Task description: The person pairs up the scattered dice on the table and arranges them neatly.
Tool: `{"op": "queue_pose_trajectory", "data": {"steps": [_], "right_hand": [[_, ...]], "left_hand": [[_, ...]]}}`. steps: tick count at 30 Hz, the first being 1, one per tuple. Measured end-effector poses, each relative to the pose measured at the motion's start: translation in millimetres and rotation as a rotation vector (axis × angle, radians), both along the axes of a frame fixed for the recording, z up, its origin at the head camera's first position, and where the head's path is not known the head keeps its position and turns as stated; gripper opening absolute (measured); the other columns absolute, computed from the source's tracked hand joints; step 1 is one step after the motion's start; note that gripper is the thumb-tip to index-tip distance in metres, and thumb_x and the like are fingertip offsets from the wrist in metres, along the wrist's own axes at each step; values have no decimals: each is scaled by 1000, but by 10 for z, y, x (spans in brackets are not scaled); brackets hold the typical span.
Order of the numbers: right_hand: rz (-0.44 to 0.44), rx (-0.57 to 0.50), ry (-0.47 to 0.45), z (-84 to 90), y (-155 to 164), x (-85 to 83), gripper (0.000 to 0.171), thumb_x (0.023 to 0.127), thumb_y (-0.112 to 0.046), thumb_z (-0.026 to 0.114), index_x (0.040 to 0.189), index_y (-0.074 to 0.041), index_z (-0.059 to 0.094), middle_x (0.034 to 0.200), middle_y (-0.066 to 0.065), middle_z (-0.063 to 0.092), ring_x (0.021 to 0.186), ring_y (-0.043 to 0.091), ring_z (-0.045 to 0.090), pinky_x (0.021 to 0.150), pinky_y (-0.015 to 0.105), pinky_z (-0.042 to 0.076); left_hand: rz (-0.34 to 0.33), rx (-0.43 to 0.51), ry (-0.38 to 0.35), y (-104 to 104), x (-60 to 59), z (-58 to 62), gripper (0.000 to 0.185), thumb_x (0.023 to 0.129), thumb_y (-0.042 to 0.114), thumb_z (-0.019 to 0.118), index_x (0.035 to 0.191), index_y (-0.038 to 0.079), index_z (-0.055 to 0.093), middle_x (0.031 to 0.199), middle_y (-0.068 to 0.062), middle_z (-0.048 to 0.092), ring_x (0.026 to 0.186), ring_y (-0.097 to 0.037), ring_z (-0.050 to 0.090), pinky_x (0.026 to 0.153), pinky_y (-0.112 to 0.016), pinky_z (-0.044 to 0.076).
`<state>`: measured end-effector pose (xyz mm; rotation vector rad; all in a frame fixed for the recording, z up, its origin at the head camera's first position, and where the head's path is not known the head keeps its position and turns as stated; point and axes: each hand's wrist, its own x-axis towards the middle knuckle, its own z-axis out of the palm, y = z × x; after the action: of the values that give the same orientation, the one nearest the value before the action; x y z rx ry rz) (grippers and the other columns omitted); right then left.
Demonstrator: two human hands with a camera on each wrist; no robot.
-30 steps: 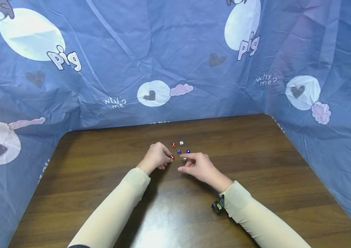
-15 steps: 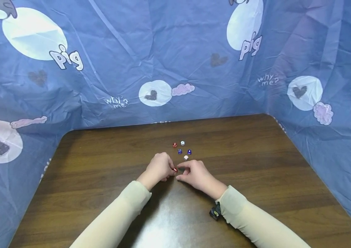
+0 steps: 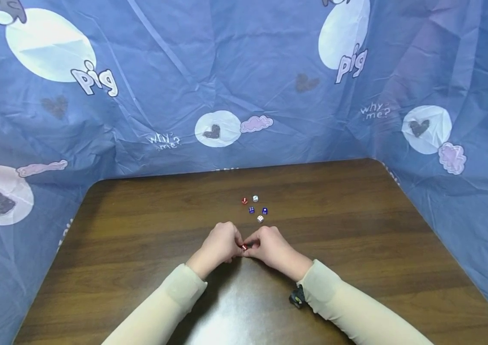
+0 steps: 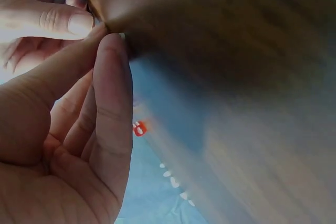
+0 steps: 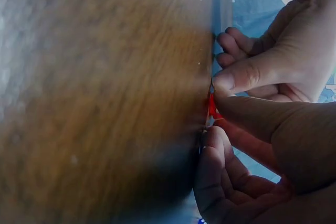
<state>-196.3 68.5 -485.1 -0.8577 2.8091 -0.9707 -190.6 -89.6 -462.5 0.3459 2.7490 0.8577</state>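
Note:
A red die (image 3: 244, 247) with white pips is at the fingertips of both hands, low over the table. My left hand (image 3: 222, 242) pinches it from the left between thumb and index finger. From the other side, my right hand (image 3: 272, 247) has its thumb and index finger about the same die. In the right wrist view the red die (image 5: 212, 105) shows as a narrow strip between the right thumb and index finger, with the left thumb right beside it. The left wrist view has it hidden behind the fingertips.
Beyond the hands on the wooden table (image 3: 140, 215) lie another red die (image 3: 244, 201), two white dice (image 3: 255, 198) and two blue dice (image 3: 251, 210). A blue printed cloth (image 3: 175, 96) hangs behind the table and along its sides. A dark wrist device (image 3: 297, 297) sits at the right cuff.
My left hand has drawn the red die away from the other dice, toward the body. The right hand has come down with it and closed in on the die. The other dice lie as before.

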Motion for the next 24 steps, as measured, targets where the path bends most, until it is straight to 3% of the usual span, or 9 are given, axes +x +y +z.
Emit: {"op": "queue_pose_trajectory", "data": {"steps": [5, 12, 20, 24], "right_hand": [[13, 0, 5, -3, -1, -13, 14, 71, -28, 78, 82, -19, 75, 76, -12, 67, 60, -2, 54, 52, 20, 43], [26, -1, 4, -29, -3, -5, 11, 71, -21, 78, 81, -18, 74, 63, -14, 63, 56, -3, 52, 52, 20, 43], [8, 8, 27, -31, -24, -5, 12, 69, -22, 79, 76, -15, 72, 57, -15, 56, 51, -2, 48, 48, 19, 42], [8, 22, 34, -15, -22, -12, 11, 68, -21, 80, 73, -16, 71, 55, -16, 54, 51, -1, 48, 49, 19, 41]], "left_hand": [[-1, 31, -18, -28, 24, -1, 12, 67, 9, 78, 61, 15, 70, 48, 1, 59, 35, -11, 54, 37, -25, 45], [0, 6, -23, -43, 52, -6, 15, 69, 10, 77, 58, 14, 69, 45, -1, 58, 34, -10, 53, 37, -25, 45], [-57, -78, 89, -41, 22, -7, 8, 67, 17, 78, 64, 20, 72, 41, 12, 50, 39, -7, 50, 45, -24, 42], [-56, -97, 132, -47, 15, -30, 7, 66, 19, 79, 68, 22, 73, 54, 13, 58, 53, -11, 52, 50, -27, 43]]}}
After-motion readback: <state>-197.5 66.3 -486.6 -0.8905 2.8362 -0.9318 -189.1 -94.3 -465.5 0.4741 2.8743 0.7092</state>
